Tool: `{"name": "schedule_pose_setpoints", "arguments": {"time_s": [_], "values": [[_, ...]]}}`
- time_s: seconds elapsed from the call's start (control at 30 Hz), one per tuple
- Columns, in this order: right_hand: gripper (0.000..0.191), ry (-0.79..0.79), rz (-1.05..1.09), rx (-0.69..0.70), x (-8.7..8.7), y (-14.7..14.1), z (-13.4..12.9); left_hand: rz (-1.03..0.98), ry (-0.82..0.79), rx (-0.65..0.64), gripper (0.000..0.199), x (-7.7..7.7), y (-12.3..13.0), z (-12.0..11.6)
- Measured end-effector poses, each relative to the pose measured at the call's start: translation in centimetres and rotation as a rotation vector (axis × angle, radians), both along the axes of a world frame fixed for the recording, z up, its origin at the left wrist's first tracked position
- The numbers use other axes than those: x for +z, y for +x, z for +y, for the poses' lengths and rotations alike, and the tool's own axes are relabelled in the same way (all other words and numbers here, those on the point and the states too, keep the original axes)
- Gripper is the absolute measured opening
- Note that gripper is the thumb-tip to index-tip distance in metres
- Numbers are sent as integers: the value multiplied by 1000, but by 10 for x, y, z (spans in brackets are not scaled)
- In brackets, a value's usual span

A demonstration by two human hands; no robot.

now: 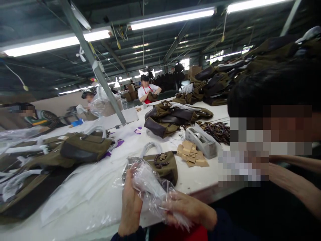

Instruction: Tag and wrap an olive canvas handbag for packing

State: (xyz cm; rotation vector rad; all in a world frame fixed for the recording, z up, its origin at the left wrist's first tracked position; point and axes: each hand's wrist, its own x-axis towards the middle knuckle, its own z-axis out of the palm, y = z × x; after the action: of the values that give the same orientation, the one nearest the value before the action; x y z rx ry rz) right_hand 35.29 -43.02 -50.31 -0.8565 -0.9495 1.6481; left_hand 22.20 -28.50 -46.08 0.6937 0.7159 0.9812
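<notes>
**Held item:** one clear plastic bag (147, 185), gathered between both hands, long axis running diagonally from upper left down to lower right.
**Left hand (130, 204):** closed around the plastic, fingers upright.
**Right hand (188, 211):** closed, pinching the plastic from the other side.
**Nearest item:** one olive handbag (167, 170), with a dark beaded ornament and an arched handle, lies on the white surface (205, 179) directly ahead of the hands. The plastic overlaps its near edge, and the left hand is the closer.
**Counts on surface:** one grey tape dispenser (200, 142); one stack of kraft card tags (190, 154), number of tags not countable; one heap of beaded ornaments (215, 132); one olive bag (85, 147) to the left; further bags (170, 115) ahead, exact number indeterminate.
**Personnel:** one co-worker's forearm (293, 187) at right, separate from the hands; one seated co-worker in a red apron (147, 95) across the surface.
</notes>
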Motion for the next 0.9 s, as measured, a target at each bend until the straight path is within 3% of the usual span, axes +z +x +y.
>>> {"name": "schedule_pose_setpoints", "arguments": {"time_s": [0.2, 0.47, 0.73, 0.9], "values": [[44, -78, -40, 31, -2, 6, -5, -191, -45, 13, 30, 3, -13, 39], [45, -89, -71, 82, 2, 10, -15, -177, 24, 216, 36, 8, -53, 95], [52, -122, -102, 106, -5, 18, -21, -163, 92, 337, 55, -3, -82, 125], [52, -133, -98, 45, -4, 23, -23, -130, 100, 398, 67, -11, -105, 151]]}}
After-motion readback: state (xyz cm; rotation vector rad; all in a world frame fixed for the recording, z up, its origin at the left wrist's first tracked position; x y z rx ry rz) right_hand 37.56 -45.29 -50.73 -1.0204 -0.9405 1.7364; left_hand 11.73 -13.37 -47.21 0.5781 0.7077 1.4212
